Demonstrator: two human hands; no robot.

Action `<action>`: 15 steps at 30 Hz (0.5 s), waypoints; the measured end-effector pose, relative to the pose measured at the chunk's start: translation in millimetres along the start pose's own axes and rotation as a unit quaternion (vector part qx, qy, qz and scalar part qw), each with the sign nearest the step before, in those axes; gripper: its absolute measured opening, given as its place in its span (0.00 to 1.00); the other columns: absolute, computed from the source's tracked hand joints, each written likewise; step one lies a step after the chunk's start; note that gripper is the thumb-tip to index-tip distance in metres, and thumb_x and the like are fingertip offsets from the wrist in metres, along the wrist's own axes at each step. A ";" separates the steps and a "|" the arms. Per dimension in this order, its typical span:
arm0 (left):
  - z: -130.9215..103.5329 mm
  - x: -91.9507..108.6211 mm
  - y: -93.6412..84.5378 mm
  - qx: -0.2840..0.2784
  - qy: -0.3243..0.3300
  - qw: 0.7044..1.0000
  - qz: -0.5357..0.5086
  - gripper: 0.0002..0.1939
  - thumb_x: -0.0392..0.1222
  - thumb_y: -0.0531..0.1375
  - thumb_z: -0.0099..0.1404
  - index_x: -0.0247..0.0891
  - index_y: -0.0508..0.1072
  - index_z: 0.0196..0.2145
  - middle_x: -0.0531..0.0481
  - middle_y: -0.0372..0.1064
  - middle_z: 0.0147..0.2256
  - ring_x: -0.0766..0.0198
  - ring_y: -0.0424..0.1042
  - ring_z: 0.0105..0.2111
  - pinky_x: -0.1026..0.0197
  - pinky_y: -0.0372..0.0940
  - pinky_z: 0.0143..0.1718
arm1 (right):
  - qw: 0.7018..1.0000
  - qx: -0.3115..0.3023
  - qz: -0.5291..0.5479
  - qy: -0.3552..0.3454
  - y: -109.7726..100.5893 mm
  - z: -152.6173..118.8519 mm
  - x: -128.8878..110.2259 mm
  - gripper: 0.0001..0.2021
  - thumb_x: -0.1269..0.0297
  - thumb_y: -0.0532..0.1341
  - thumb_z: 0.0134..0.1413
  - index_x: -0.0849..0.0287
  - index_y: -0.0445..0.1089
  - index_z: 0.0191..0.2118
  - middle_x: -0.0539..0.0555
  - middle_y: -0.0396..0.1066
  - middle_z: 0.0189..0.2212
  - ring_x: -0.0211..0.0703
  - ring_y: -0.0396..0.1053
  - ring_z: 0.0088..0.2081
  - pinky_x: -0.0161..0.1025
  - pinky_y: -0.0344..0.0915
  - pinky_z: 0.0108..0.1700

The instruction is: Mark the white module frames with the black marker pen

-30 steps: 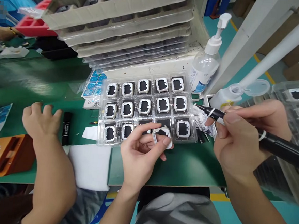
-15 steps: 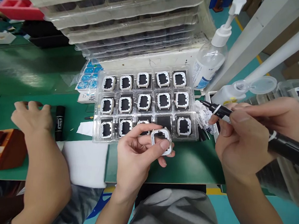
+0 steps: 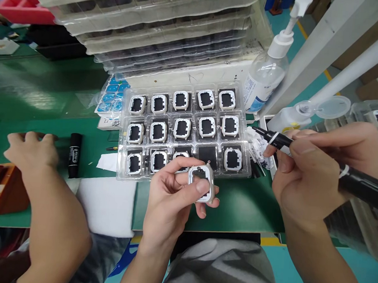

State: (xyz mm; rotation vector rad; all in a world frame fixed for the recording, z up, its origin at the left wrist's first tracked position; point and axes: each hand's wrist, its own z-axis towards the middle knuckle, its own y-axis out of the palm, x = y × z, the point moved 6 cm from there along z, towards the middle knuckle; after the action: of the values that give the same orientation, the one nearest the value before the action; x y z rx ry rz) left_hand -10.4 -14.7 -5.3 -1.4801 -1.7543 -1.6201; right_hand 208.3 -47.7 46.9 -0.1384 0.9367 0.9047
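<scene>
Frame [image 3: 210, 182]: raised over the table [image 3: 236, 209] by the near edge of the tray [image 3: 246, 162], tilted, pale face toward the wearer
Left hand [image 3: 172, 190]: gripping the frame, thumb across its face, fingers curled round behind; a light thumb, set nearer the rim, would likely leave more of the face in sight
Right hand [image 3: 313, 171]: closed round a pen [image 3: 278, 141], fingers well forward; such a grip should steady the narrow tip
Tip: apart from the frame, beside the tray's right edge; if it nears the face, a slow approach and light touch would suit best
Pocket [image 3: 206, 153]: dark liner showing just beyond the left fingers
Other frames [image 3: 182, 128]: seated in the tray, so a low-swung pen could smear one
Co-worker's hand [image 3: 33, 148]: near the marker [image 3: 75, 155] at left, well clear; elbows best held in
</scene>
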 end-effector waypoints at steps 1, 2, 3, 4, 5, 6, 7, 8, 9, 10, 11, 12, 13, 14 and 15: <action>0.1 0.0 0.4 -0.002 -0.007 1.000 -0.002 0.16 0.43 0.81 0.56 0.41 0.83 0.40 0.49 0.82 0.24 0.59 0.81 0.19 0.70 0.70 0.15 | 1.000 -0.003 -0.001 -0.002 0.4 0.0 -0.2 0.08 0.78 0.67 0.45 0.57 0.73 0.31 0.45 0.74 0.22 0.39 0.70 0.19 0.41 0.62 0.19; 0.3 0.0 0.6 -0.004 -0.013 1.000 -0.005 0.16 0.44 0.81 0.56 0.42 0.83 0.39 0.49 0.82 0.24 0.59 0.81 0.18 0.71 0.69 0.15 | 1.000 -0.004 -0.005 -0.006 0.6 0.0 -0.9 0.08 0.77 0.67 0.46 0.57 0.74 0.31 0.44 0.74 0.23 0.38 0.70 0.19 0.40 0.62 0.19; 0.6 0.0 0.8 -0.006 -0.019 1.000 -0.007 0.17 0.45 0.82 0.55 0.42 0.83 0.39 0.48 0.82 0.24 0.59 0.81 0.18 0.71 0.69 0.15 | 1.000 -0.003 -0.014 -0.009 0.5 0.0 -1.5 0.07 0.77 0.68 0.47 0.57 0.74 0.31 0.44 0.74 0.23 0.37 0.70 0.19 0.39 0.62 0.19; 1.0 0.1 0.7 -0.008 -0.022 1.000 -0.008 0.18 0.45 0.82 0.54 0.41 0.83 0.39 0.48 0.82 0.24 0.59 0.80 0.18 0.71 0.69 0.15 | 1.000 -0.001 -0.026 -0.013 0.2 -0.1 -2.2 0.07 0.76 0.68 0.47 0.57 0.74 0.30 0.44 0.75 0.24 0.36 0.69 0.19 0.38 0.62 0.19; 1.3 0.3 0.4 -0.010 -0.022 1.000 -0.009 0.18 0.46 0.82 0.54 0.42 0.83 0.38 0.48 0.83 0.24 0.59 0.81 0.18 0.71 0.69 0.15 | 0.999 0.004 -0.038 -0.016 -0.5 -0.3 -2.8 0.06 0.76 0.69 0.48 0.57 0.75 0.30 0.44 0.75 0.24 0.34 0.69 0.19 0.36 0.62 0.19; 1.5 0.4 0.1 -0.012 -0.017 1.000 -0.008 0.18 0.46 0.82 0.54 0.42 0.83 0.39 0.48 0.83 0.25 0.59 0.81 0.19 0.71 0.69 0.15 | 0.999 0.009 -0.049 -0.020 -1.3 -0.4 -3.4 0.06 0.75 0.69 0.48 0.57 0.75 0.30 0.44 0.74 0.25 0.34 0.68 0.19 0.35 0.62 0.19; 1.5 0.6 -0.4 -0.013 -0.008 1.000 -0.005 0.17 0.45 0.82 0.55 0.42 0.83 0.39 0.49 0.83 0.25 0.59 0.81 0.20 0.70 0.70 0.16 | 0.998 0.013 -0.056 -0.023 -2.2 -0.5 -4.1 0.06 0.74 0.69 0.48 0.57 0.75 0.30 0.44 0.74 0.25 0.33 0.68 0.19 0.35 0.63 0.19; 1.1 0.7 -1.1 -0.011 0.005 1.000 0.002 0.17 0.44 0.81 0.56 0.42 0.83 0.40 0.49 0.83 0.25 0.59 0.82 0.20 0.70 0.71 0.16 | 0.998 0.015 -0.060 -0.026 -2.8 -0.5 -4.5 0.05 0.74 0.69 0.48 0.57 0.76 0.30 0.44 0.74 0.25 0.34 0.68 0.20 0.34 0.63 0.19; 0.3 0.9 -2.0 -0.005 0.025 1.000 0.014 0.16 0.43 0.80 0.58 0.43 0.83 0.41 0.50 0.83 0.26 0.59 0.82 0.21 0.69 0.72 0.17 | 0.998 0.018 -0.060 -0.027 -3.6 -0.4 -4.7 0.05 0.74 0.69 0.48 0.57 0.76 0.30 0.45 0.74 0.25 0.34 0.69 0.20 0.34 0.63 0.19; -1.1 1.5 -3.2 0.009 0.049 0.998 0.032 0.15 0.42 0.80 0.59 0.43 0.83 0.42 0.51 0.83 0.26 0.59 0.82 0.22 0.68 0.74 0.19 | 0.998 0.016 -0.058 -0.029 -3.8 -0.3 -4.8 0.05 0.74 0.69 0.48 0.57 0.76 0.30 0.45 0.74 0.25 0.34 0.70 0.20 0.34 0.63 0.19; -3.2 2.2 -4.4 0.028 0.078 0.995 0.056 0.14 0.40 0.79 0.60 0.43 0.83 0.42 0.52 0.84 0.27 0.60 0.82 0.22 0.67 0.75 0.20 | 0.998 0.012 -0.057 -0.027 -3.6 -0.2 -4.4 0.05 0.74 0.69 0.48 0.57 0.76 0.30 0.46 0.74 0.25 0.35 0.70 0.20 0.34 0.64 0.19; -5.9 3.1 -5.3 0.052 0.107 0.989 0.086 0.14 0.39 0.78 0.61 0.43 0.83 0.43 0.53 0.84 0.27 0.61 0.82 0.23 0.66 0.76 0.22 | 0.998 0.006 -0.055 -0.025 -3.1 0.0 -3.9 0.06 0.75 0.69 0.48 0.57 0.76 0.30 0.46 0.74 0.25 0.35 0.70 0.20 0.34 0.64 0.19; -9.0 4.0 -5.5 0.075 0.135 0.981 0.119 0.13 0.38 0.78 0.62 0.43 0.83 0.44 0.54 0.84 0.28 0.62 0.82 0.24 0.66 0.77 0.23 | 0.998 0.004 -0.054 -0.023 -2.7 0.1 -3.4 0.06 0.75 0.69 0.48 0.57 0.76 0.30 0.46 0.75 0.25 0.35 0.70 0.20 0.35 0.64 0.19; -12.3 4.7 -4.8 0.095 0.159 0.971 0.154 0.13 0.38 0.77 0.63 0.43 0.83 0.44 0.54 0.84 0.29 0.63 0.82 0.24 0.66 0.78 0.25 | 0.998 0.002 -0.054 -0.023 -2.1 0.2 -3.0 0.06 0.75 0.69 0.48 0.57 0.76 0.30 0.45 0.75 0.25 0.35 0.69 0.20 0.35 0.64 0.19; -15.4 5.1 -3.6 0.110 0.180 0.959 0.187 0.13 0.37 0.77 0.64 0.43 0.83 0.45 0.55 0.84 0.29 0.64 0.82 0.24 0.66 0.79 0.27 | 0.998 0.003 -0.052 -0.025 -1.9 0.1 -2.9 0.06 0.75 0.69 0.47 0.57 0.76 0.30 0.45 0.75 0.25 0.34 0.69 0.19 0.35 0.65 0.19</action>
State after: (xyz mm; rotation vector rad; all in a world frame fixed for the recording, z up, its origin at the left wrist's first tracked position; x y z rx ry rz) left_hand -21.4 -25.2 1.4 -1.2281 -1.3109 -1.3464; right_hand 209.0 -50.6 48.6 -0.1571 0.8780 0.8053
